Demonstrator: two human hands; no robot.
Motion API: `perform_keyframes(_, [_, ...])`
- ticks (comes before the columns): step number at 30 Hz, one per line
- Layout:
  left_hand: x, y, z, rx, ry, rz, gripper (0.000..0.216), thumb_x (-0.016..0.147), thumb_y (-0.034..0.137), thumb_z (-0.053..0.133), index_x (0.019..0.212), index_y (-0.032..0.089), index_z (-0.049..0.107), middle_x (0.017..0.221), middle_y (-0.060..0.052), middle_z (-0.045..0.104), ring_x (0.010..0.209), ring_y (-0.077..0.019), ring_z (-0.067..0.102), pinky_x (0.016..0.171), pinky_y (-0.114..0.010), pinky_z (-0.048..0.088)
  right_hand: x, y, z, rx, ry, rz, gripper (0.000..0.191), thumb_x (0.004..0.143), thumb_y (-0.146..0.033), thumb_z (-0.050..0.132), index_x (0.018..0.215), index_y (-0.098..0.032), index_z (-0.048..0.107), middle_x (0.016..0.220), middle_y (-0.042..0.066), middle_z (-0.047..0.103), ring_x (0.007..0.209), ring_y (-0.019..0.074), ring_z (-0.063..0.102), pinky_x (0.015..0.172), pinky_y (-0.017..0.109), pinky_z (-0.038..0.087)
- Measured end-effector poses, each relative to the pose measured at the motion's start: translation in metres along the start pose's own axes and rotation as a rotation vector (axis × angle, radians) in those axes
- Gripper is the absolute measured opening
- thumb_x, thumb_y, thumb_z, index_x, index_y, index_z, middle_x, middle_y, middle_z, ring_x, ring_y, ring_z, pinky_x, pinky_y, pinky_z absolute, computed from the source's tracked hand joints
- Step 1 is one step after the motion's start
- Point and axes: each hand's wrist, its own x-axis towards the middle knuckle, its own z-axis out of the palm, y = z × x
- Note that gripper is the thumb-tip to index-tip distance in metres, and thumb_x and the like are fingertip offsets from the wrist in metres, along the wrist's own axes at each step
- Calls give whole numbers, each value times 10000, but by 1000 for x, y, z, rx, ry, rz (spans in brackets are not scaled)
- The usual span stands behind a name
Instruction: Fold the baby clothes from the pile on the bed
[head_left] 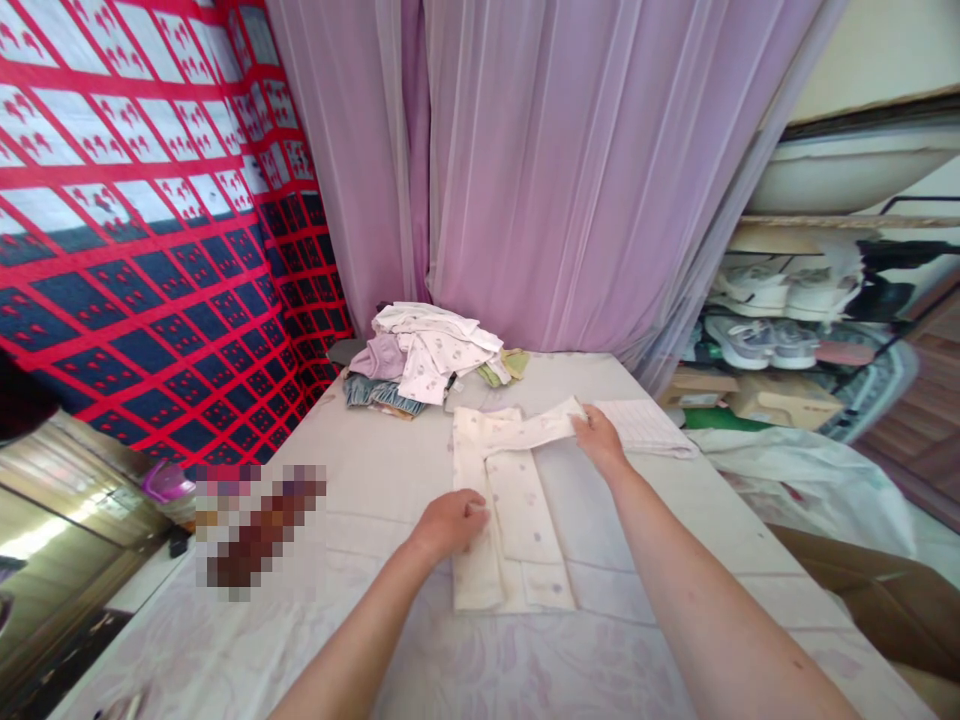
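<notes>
A cream garment with small grey prints [529, 510] lies partly folded on the bed, and looks like a child's long-sleeved top. My right hand [600, 437] pinches the end of its sleeve [547, 425] at the upper right, stretching it out sideways. Over the garment's left edge is my left hand [452, 522], fingers curled in; whether cloth is between them is hidden. Just beyond my right hand lies a folded pale pink ribbed cloth [649, 428].
Near the curtain [540, 200] sits a clothes pile [442, 355]. Patterned red-and-blue fabric [150, 200] hangs at left. On the right stands a rack with shoes [761, 340], with a white plastic bag [817, 480] beneath. A blurred-out patch covers something on the left.
</notes>
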Motion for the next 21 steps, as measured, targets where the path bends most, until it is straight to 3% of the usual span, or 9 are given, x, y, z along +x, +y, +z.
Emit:
perform_keyframes(4, [40, -13, -44, 97, 160, -5, 279, 828, 257, 500, 1044, 223, 673, 859, -3, 710, 620, -127, 657, 673, -219, 474, -29, 1, 5, -52, 50, -22, 481, 749, -235, 499, 1213, -123, 555, 1201, 168, 586, 1154, 287, 512, 985, 430, 400])
perform_keyframes(7, [77, -21, -70, 152, 252, -7, 339, 837, 211, 478, 1130, 237, 648, 1003, -27, 699, 761, -154, 667, 776, -243, 470, -79, -16, 10, -60, 47, -245, 389, 786, -245, 481, 1155, -189, 590, 1212, 114, 578, 1147, 251, 512, 982, 410, 405])
perform_keyframes(11, [115, -23, -83, 210, 263, 14, 454, 843, 167, 448, 1275, 241, 567, 988, -33, 706, 831, -177, 659, 804, -255, 461, -160, -47, 16, 9, -345, -590, 231, 834, -191, 453, 919, -241, 663, 923, 33, 660, 910, 175, 588, 838, 308, 454])
perform_keyframes(14, [133, -20, -82, 247, 228, 41, 490, 846, 168, 454, 1325, 245, 521, 971, -33, 715, 840, -182, 656, 802, -248, 451, -200, -57, 16, 22, -597, -707, 130, 784, -239, 595, 884, -247, 677, 948, 15, 658, 896, 166, 576, 824, 293, 434])
perform_keyframes(18, [148, -19, -83, 289, 183, 67, 427, 848, 197, 478, 1259, 263, 569, 929, -16, 722, 847, -180, 659, 794, -232, 441, -212, -54, 12, 0, -708, -759, 267, 720, -337, 706, 976, -277, 668, 1098, 9, 623, 998, 176, 542, 900, 321, 388])
perform_keyframes(21, [156, -20, -86, 323, 165, 85, 376, 852, 227, 482, 1207, 271, 595, 911, -8, 719, 829, -175, 664, 784, -226, 439, -211, -51, 12, -61, -741, -795, 211, 762, -318, 686, 971, -301, 668, 1121, -6, 618, 1037, 173, 524, 918, 329, 364])
